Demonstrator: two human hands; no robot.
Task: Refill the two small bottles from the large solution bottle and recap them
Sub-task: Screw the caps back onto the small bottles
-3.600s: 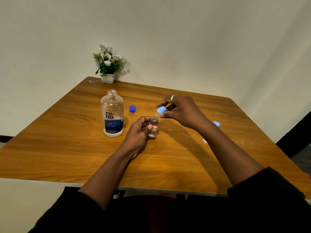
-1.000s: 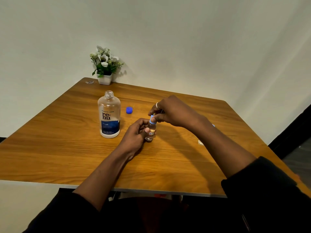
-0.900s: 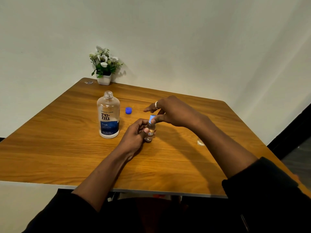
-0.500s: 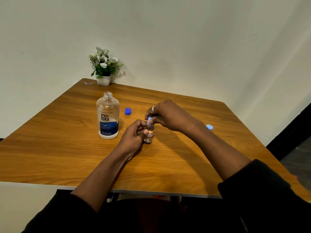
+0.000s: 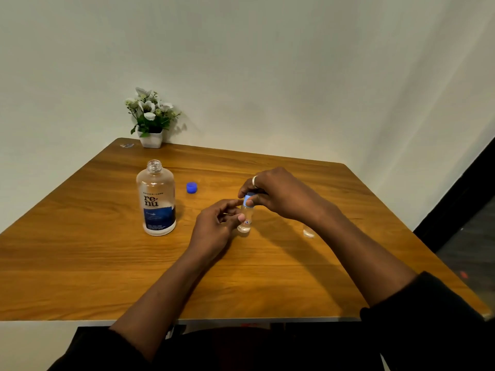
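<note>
A small clear bottle [image 5: 246,219] stands upright on the wooden table [image 5: 80,250] near its middle. My left hand [image 5: 214,226] grips its body from the left. My right hand [image 5: 278,194] pinches the light blue cap [image 5: 248,198] sitting on the bottle's neck. The large solution bottle [image 5: 156,200], uncapped, stands to the left, and its dark blue cap [image 5: 191,187] lies just right of it. The second small bottle [image 5: 308,232] is mostly hidden behind my right forearm; only its clear base shows.
A white pot of artificial flowers [image 5: 150,121] stands at the table's far left corner, with a small clear scrap [image 5: 127,145] beside it. White walls close in behind and to the right. The table's front edge runs near my body.
3.6 s ago my right hand held the light blue cap above the small bottle; it then set the cap on the neck. Over the last second its fingers lifted off and re-gripped the cap.
</note>
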